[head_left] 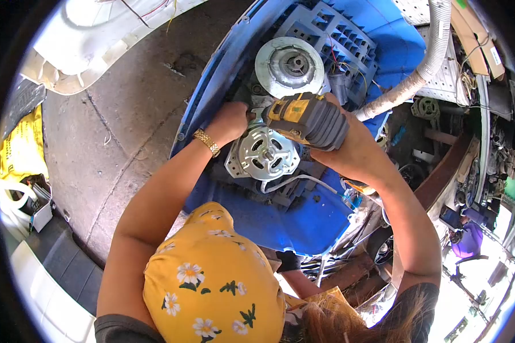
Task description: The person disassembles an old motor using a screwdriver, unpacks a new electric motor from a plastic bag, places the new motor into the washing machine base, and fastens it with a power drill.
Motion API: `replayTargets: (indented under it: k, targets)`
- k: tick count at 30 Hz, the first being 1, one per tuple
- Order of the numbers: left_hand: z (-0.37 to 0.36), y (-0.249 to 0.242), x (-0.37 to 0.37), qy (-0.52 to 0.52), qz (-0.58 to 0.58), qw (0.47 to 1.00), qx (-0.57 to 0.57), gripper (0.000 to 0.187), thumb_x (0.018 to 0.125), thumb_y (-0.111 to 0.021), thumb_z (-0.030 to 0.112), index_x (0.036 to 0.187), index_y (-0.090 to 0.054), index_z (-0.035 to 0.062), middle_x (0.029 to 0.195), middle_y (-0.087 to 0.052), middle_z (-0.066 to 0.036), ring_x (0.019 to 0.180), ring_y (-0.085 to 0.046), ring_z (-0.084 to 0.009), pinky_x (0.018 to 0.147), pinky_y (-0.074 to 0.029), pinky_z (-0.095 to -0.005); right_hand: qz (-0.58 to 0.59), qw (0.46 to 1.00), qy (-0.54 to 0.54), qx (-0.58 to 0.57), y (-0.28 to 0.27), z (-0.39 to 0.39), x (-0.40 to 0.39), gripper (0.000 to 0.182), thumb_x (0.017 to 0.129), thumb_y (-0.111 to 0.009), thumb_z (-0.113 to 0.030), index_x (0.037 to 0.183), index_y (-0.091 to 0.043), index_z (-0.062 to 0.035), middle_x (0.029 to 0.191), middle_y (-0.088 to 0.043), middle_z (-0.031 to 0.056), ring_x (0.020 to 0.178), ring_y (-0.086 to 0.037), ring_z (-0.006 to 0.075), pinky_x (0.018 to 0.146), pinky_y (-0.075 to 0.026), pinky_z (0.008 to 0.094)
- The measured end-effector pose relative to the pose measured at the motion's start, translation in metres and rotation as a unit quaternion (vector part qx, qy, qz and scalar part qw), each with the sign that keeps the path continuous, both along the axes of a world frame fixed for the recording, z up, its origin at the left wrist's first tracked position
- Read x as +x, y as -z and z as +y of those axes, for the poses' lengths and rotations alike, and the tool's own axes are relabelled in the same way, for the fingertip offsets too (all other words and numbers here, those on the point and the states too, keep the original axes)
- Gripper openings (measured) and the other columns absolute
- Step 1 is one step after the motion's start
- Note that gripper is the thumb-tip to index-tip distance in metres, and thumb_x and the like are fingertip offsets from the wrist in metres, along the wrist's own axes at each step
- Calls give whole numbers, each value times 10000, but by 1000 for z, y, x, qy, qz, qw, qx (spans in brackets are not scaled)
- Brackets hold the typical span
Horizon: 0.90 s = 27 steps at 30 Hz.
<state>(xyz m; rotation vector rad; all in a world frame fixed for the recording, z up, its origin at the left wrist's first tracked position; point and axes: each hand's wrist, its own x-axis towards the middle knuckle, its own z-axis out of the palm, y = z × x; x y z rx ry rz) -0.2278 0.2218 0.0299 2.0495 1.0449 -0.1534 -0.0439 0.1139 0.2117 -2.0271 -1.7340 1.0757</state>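
Observation:
My right hand (360, 143) is closed around a yellow-and-black power drill (306, 120), which points left over the blue plastic housing (257, 220). Beside the drill's front end, my left hand (230, 121) has its fingers pressed together at the edge of a metal motor (268, 153); what they grip is too small to tell. A gold watch (206, 142) is on the left wrist. The motor, with slots and a central shaft, sits in the housing below the drill. Above it is a round whitish pulley (290, 67). The drill's tip is hard to make out.
A grey corrugated hose (403, 94) crosses the housing's right side. A white plastic shell (68, 51) is at the upper left, a yellow bag (24, 148) below it. Yellow floral fabric (212, 280) fills the lower middle. Parts and wires clutter the right, near a purple object (467, 240).

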Motion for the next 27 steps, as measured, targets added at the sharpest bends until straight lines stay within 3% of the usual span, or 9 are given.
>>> replayTargets:
  k: [18,21,23,25,26,27]
  targets:
    - [-3,9,0,7,-23,998,51,211,822,-508,134,834,-624,-42,881,-616,-263,852,-611,-380,767,-483,-447,-122,988,-90,-33,15,24,-2,557,634,-684,-191,1101,-402,-79,857,-612,189,855,-595,380,710,-470,444]
    - [-2,-3,1,21,-27,997,64,204,804,-502,114,827,-619,-51,868,-615,-270,832,-614,-389,762,-487,-450,-49,997,-52,18,7,10,9,576,639,-697,-205,1131,-423,-83,882,-613,191,865,-594,377,717,-471,429]
    - [-5,-18,-2,54,8,993,107,204,792,-495,103,826,-614,-59,857,-613,-276,814,-616,-397,757,-489,-453,19,1000,3,2,3,10,13,548,651,-709,-171,1137,-483,-57,879,-626,149,762,-620,273,681,-481,380]
    - [-5,-18,-4,-3,-27,998,61,229,781,-487,90,908,-568,-82,896,-601,-291,861,-613,-376,778,-486,-433,112,987,89,-77,-15,2,17,512,664,-707,-133,1127,-515,-30,869,-632,110,690,-611,194,635,-488,340]
    - [-3,-30,-6,-26,-55,998,34,235,775,-482,75,931,-550,-87,902,-596,-293,871,-610,-364,789,-485,-423,201,961,177,-71,-17,-8,24,407,699,-690,-79,1071,-548,7,843,-617,49,636,-560,104,577,-480,268]
    - [1,-43,-6,-51,-85,995,8,246,770,-477,61,953,-533,-93,907,-591,-295,880,-607,-352,799,-484,-413,239,943,229,-41,-27,-19,26,342,736,-668,-56,1053,-561,16,847,-611,35,621,-556,89,557,-481,231]
